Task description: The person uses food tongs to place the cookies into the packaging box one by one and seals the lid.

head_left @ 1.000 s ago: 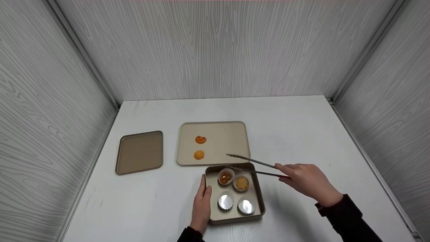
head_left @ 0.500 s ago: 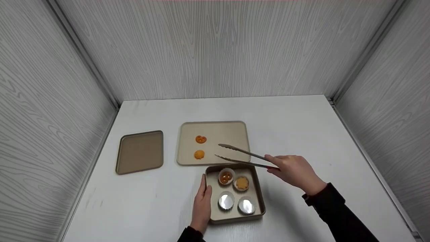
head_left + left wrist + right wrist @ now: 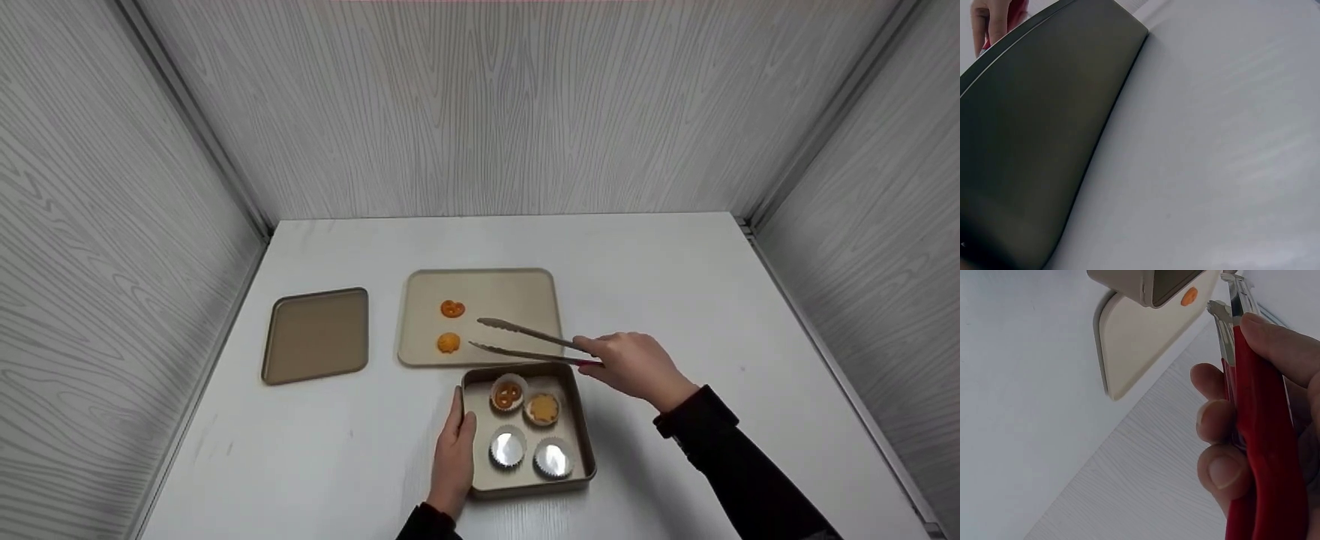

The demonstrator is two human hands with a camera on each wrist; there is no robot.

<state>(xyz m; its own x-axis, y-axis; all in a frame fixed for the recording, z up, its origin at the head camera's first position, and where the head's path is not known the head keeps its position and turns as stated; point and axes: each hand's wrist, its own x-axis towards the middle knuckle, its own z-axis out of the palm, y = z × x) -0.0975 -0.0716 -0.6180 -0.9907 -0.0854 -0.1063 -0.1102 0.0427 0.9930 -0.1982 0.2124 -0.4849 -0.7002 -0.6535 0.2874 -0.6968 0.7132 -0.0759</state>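
Observation:
My left hand (image 3: 452, 457) holds the left wall of a deep square tin (image 3: 486, 480), thumb over the rim and straight fingers along the outside. Inside the tin, a pretzel-shaped cookie (image 3: 508, 395) and a flower-like yellow cookie (image 3: 542, 409) sit in fluted cups. Two shiny fluted cups (image 3: 508, 448) at the near side hold nothing. My right hand (image 3: 634, 367) grips red-handled metal tongs (image 3: 1264, 422), their arms spread. The tong tips hover over the beige tray (image 3: 517, 289), to the right of a round orange cookie (image 3: 448, 343). Another pretzel-shaped cookie (image 3: 452, 308) lies behind it.
A shallow brown square lid or tray (image 3: 316, 337) lies on the white table (image 3: 360, 450) to the left. Wood-grain panels (image 3: 480, 112) stand around the back and sides. The tin's far edge lies against or just overlaps the beige tray's near edge.
My right hand has carried the spread tongs leftward and away from me, from over the tin's far edge to near the round cookie. My left hand stays on the tin.

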